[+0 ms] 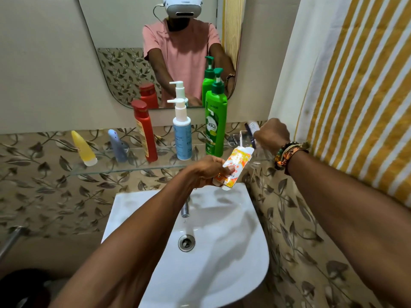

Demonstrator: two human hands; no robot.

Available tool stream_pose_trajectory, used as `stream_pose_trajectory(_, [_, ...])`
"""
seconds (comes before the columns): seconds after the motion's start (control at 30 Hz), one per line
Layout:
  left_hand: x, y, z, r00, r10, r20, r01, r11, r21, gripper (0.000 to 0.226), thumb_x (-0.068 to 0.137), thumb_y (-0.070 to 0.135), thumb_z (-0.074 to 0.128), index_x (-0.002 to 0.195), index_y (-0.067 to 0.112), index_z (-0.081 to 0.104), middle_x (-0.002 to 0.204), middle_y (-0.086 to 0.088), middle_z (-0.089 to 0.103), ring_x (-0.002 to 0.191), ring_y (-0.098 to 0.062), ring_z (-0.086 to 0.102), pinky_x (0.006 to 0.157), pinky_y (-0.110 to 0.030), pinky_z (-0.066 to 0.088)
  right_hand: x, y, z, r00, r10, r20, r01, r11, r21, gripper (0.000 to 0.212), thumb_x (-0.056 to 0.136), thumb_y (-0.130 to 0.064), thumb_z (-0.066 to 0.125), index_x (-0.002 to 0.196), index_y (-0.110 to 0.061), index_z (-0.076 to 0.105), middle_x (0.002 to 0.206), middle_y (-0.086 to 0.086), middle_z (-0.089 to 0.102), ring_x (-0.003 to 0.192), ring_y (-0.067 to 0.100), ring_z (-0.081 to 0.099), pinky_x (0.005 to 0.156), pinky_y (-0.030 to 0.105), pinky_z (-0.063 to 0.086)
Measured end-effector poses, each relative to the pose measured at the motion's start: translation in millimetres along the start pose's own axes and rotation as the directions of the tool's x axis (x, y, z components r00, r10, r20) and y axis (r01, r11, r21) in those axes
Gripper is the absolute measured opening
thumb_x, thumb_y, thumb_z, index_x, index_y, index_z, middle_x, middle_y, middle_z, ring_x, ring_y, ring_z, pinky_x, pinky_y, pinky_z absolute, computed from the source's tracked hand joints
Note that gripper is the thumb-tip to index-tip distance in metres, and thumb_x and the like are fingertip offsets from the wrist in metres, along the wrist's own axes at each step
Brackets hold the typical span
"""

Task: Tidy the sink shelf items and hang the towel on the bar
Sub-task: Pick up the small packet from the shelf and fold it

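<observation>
The left grip is clenched round a small orange and white box, w/ finger tips on its front. It holds the box tilted above the back edge of the sink, just in front of the glass shelf. The right grip is curled in a fist, grasping a small white and blue item that sticks out at the top. The item is too blurred to say what it is. This fist is at the right end of the shelf, just beside a clear glass in a metal ring. Beaded bracelets sit on the right wrist.

On the shelf, from right to left, stand:
- a green pump bottle
- a white and blue pump bottle
- a red bottle
- a grey tube and a yellow tube, both w/ the narrow end up

All stand apart from each other, and the mirror is behind them. The towel, yellow and white stripes, hangs at the right wall near the right forearm. What it hangs on I cannot see. A tap is under the left wrist. A metal bar shows low at the far left.
</observation>
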State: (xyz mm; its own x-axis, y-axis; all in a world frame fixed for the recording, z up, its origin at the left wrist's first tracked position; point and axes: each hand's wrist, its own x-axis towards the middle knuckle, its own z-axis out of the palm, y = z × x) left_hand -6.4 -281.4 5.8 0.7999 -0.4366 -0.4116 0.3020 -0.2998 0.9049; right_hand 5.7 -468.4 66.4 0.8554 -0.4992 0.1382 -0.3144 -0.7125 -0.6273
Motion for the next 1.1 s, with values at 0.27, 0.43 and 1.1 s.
stream_pose_trajectory(0.27, [7,8,17,0.992,0.128,0.011,-0.119,0.946,-0.302,0.018,0.094,0.013,0.061,0.106,0.001,0.065,0.091,-0.012,0.071,0.074,-0.022,0.069,0.063,-0.035,0.059,-2,-11,-29,0.982,0.186,-0.024,-0.139,0.810,0.569,0.021,0.099,-0.018,0.052,0.080,-0.013,0.044,0.073,0.001,0.039,0.062,0.018,0.034,0.048,0.022,0.029])
stream_pose_trajectory(0.43, [2,24,38,0.968,0.250,0.024,-0.200,0.825,-0.528,0.013,0.095,0.015,0.060,0.102,0.006,0.066,0.089,-0.006,0.072,0.073,-0.017,0.071,0.059,-0.031,0.059,-16,6,-50,0.975,0.149,0.162,-0.219,0.745,0.631,0.028,0.093,0.005,0.047,0.079,-0.019,0.048,0.077,0.001,0.047,0.062,0.013,0.046,0.055,0.026,0.042])
stream_pose_trajectory(1.1, [-5,52,52,0.931,0.323,-0.170,-0.347,0.640,-0.686,0.017,0.093,0.011,0.062,0.108,0.002,0.064,0.099,-0.012,0.071,0.084,-0.023,0.069,0.079,-0.044,0.059,-49,37,-40,0.978,0.052,0.203,-0.149,0.855,0.497,0.020,0.086,-0.021,0.077,0.090,-0.004,0.070,0.069,0.002,0.072,0.069,0.019,0.064,0.065,0.037,0.059])
